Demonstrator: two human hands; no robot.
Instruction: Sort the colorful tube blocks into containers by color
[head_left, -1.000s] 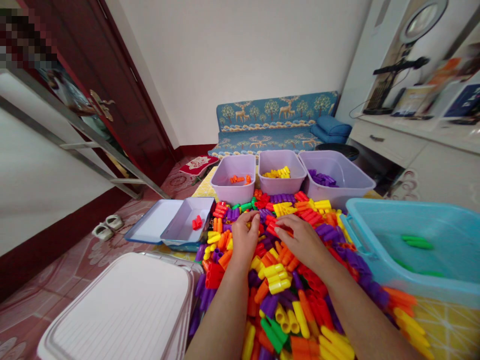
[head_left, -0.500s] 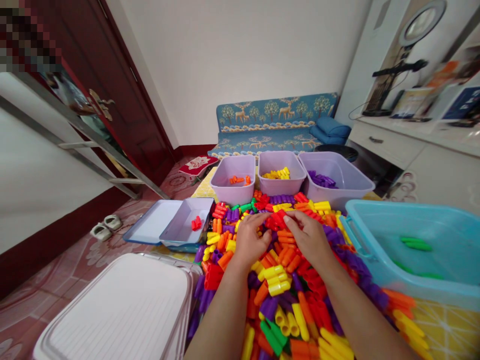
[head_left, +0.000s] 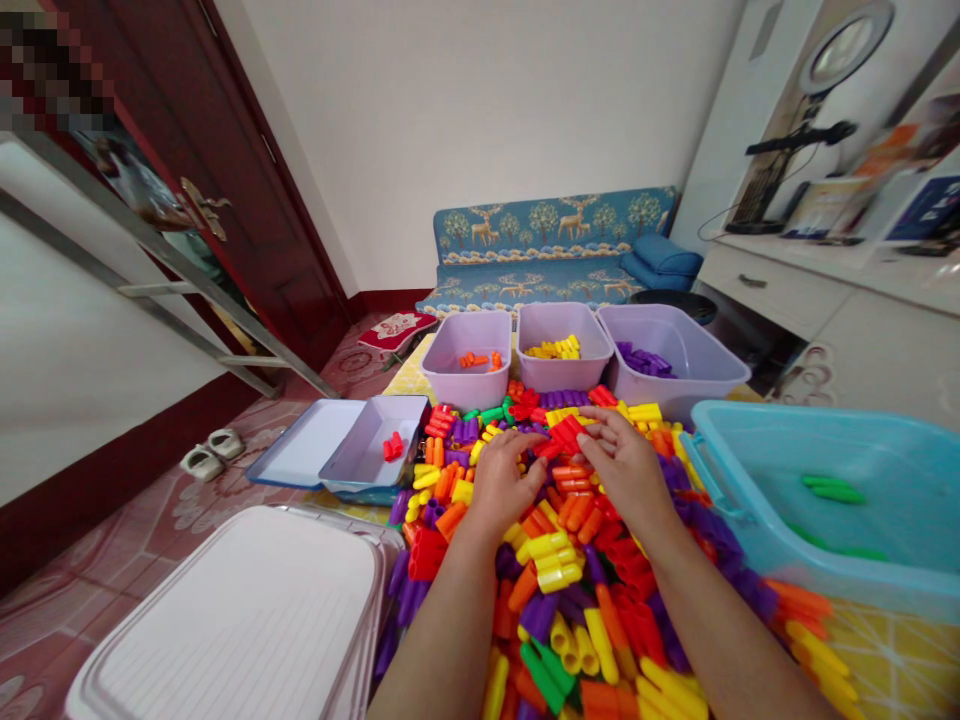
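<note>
Over a heap of colourful plastic tube pieces, my two hands meet at a cluster of red tube pieces (head_left: 564, 436). My right hand (head_left: 624, 470) is closed on the right end of the cluster, thumb and fingers around it. From the other side, my left hand (head_left: 504, 482) has its curled fingers on the left end; its fingertips are partly hidden there. Beneath and around them lie yellow tube pieces (head_left: 551, 560), orange tube pieces (head_left: 579, 510), purple ones and a few green ones (head_left: 546, 672), many joined in short rows.
Three lilac bins (head_left: 466, 385) along the back hold orange, yellow and purple pieces. At right, a turquoise tub (head_left: 795, 425) contains green pieces. An open lidded box (head_left: 360, 465) with red pieces stands left, behind a white lid (head_left: 232, 610). A blue sofa (head_left: 525, 275) is beyond.
The red cluster has shifted slightly right and tilted, with my right hand moving slightly right and its fingers spreading more. My left hand stays nearly in place.
</note>
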